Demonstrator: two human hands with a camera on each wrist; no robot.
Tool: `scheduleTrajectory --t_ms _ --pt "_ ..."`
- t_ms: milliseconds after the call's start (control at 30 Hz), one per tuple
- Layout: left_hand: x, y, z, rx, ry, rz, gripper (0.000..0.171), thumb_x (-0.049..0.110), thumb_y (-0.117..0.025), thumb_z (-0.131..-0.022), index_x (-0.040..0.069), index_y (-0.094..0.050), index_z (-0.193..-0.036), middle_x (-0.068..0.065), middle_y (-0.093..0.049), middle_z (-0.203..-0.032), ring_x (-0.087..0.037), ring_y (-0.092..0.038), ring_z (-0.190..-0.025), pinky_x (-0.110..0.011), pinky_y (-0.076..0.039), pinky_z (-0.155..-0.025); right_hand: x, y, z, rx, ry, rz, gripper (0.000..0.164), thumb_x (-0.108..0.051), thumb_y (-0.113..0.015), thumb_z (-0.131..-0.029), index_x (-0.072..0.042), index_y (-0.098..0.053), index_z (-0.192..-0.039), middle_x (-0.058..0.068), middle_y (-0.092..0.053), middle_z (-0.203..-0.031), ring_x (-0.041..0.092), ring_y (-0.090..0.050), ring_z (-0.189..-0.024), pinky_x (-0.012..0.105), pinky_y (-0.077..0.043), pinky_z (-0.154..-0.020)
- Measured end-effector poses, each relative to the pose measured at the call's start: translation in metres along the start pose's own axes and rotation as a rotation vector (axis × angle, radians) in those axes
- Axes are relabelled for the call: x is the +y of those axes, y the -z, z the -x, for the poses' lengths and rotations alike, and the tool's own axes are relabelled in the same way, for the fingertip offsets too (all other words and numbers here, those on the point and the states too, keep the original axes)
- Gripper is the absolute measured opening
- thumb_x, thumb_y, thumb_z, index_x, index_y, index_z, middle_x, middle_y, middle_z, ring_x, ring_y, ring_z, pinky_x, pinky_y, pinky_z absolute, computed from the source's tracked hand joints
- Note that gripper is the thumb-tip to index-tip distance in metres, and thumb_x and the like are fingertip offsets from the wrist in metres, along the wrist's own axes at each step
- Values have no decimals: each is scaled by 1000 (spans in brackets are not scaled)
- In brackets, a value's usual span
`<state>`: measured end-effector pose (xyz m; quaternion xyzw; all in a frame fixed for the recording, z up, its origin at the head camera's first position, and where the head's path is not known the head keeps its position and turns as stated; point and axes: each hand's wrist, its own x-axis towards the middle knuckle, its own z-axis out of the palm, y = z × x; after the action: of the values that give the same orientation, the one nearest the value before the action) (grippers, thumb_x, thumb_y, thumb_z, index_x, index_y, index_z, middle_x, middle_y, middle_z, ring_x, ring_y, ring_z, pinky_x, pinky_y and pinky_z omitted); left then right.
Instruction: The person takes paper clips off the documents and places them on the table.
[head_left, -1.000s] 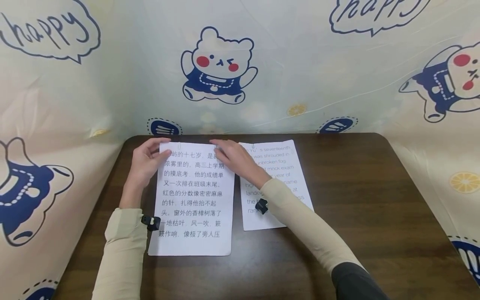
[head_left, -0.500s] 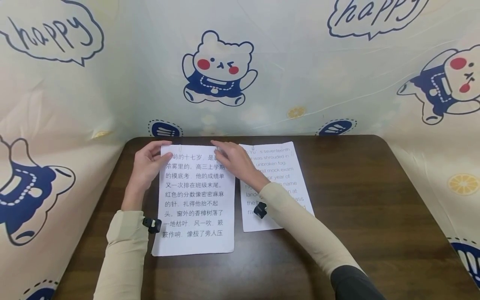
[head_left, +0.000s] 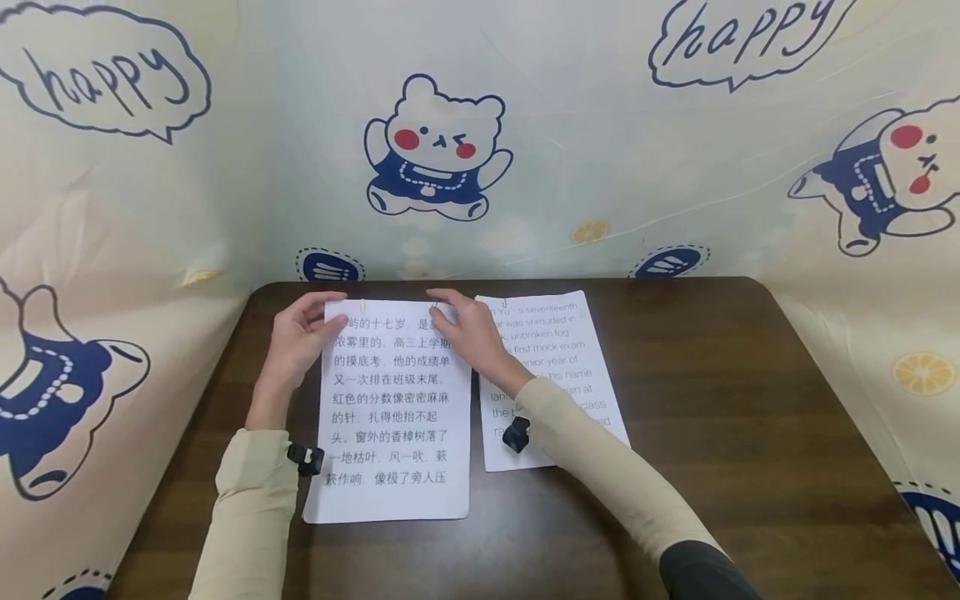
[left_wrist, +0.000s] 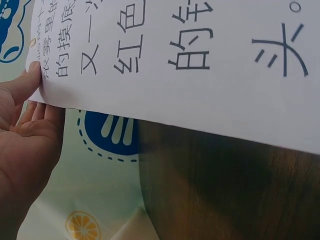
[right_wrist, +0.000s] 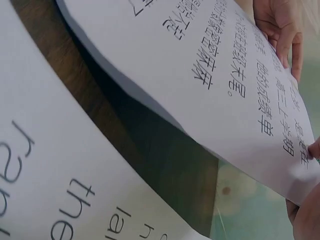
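Note:
Both hands hold a white printed paper (head_left: pixel 390 408) with large Chinese text, raised at its top edge. My left hand (head_left: pixel 296 337) pinches the top left corner, thumb in front and fingers behind, as the left wrist view also shows. At the top right corner, my right hand (head_left: pixel 476 333) pinches the paper next to a dark paper clip (head_left: pixel 434 305). A pale yellow paper clip (head_left: pixel 363 307) sits on the same top edge, further left. In the right wrist view, the Chinese paper (right_wrist: pixel 220 100) bows upward over the table.
A second paper (head_left: pixel 555 333) with English text lies to the right, partly covered by my right forearm. It has a paper clip (head_left: pixel 505 303) at its top. The brown wooden table (head_left: pixel 712 400) extends right. Bear-patterned cloth (head_left: pixel 570 150) surrounds the table's back and sides.
The Chinese paper's lower end has swung slightly right, while both hands keep their hold at the top corners. The head view has tilted up a little, so everything sits lower in it.

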<state>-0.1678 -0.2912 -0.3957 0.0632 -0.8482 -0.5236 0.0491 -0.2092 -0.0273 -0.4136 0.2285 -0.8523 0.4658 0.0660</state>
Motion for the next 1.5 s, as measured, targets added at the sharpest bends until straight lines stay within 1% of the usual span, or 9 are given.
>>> scheduleTrajectory --t_ms 33,133,267,367,500,667,767,1067,1500 --pt "-1 0 0 -3 -6 3 43 28 -66 -97 19 -58 -139 -13 -63 -134 -2 -71 -85 -17 -59 -75 0 0 1 9 -10 -12 33 -22 -59 -101 -16 -62 -133 4 -72 -126 13 -66 -85 26 -51 -83" --pt "-2 0 0 -7 -32 4 42 26 -66 -97 17 -58 -138 -14 -63 -132 -1 -71 -84 -17 -59 -75 0 -1 1 26 -36 -18 29 -24 -60 -100 -17 -65 -128 3 -72 -125 14 -68 -95 30 -53 -89" --pt "-4 -1 1 -12 -41 -5 43 26 -65 -98 16 -58 -139 -15 -63 -132 -3 -72 -83 -17 -59 -74 3 -1 2 12 -49 -12 29 -23 -62 -99 -17 -68 -127 3 -71 -129 18 -68 -116 34 -53 -102" --pt "-5 -1 2 -13 -46 -13 44 25 -65 -98 15 -57 -139 -15 -63 -133 -4 -72 -84 -18 -60 -74 5 -1 1 -5 -43 4 30 -22 -63 -99 -16 -69 -128 2 -71 -130 18 -65 -124 34 -52 -105" --pt "-5 0 2 -8 -62 -19 44 25 -65 -98 15 -57 -139 -16 -63 -133 -3 -72 -85 -17 -60 -74 6 -1 -1 -2 -47 1 30 -21 -64 -97 -18 -69 -127 0 -71 -129 17 -65 -125 33 -51 -107" --pt "-6 0 5 -14 -43 -31 44 25 -65 -98 15 -57 -140 -15 -63 -133 -2 -71 -85 -17 -59 -75 5 -3 2 1 -141 -103 25 -24 -65 -97 -23 -71 -121 -3 -71 -128 15 -61 -128 36 -47 -112" --pt "-8 0 6 -17 -37 -41 44 24 -65 -98 14 -57 -140 -16 -63 -133 -1 -71 -85 -16 -59 -74 4 -7 5 0 -184 -157 23 -24 -64 -97 -22 -70 -120 -3 -70 -128 16 -59 -131 38 -44 -114" --pt "-8 -4 2 -13 -81 -25 43 24 -66 -97 13 -58 -138 -17 -63 -133 0 -72 -86 -16 -59 -75 4 -6 2 71 -203 -225 20 -25 -65 -97 -20 -70 -116 -1 -72 -124 16 -62 -127 36 -44 -114" --pt "-7 -6 5 -6 -63 -34 42 25 -67 -97 14 -59 -137 -15 -64 -131 -2 -72 -84 -17 -59 -75 4 -9 5 115 -301 -326 22 -25 -67 -95 -21 -71 -116 -3 -74 -119 15 -63 -119 36 -45 -111"
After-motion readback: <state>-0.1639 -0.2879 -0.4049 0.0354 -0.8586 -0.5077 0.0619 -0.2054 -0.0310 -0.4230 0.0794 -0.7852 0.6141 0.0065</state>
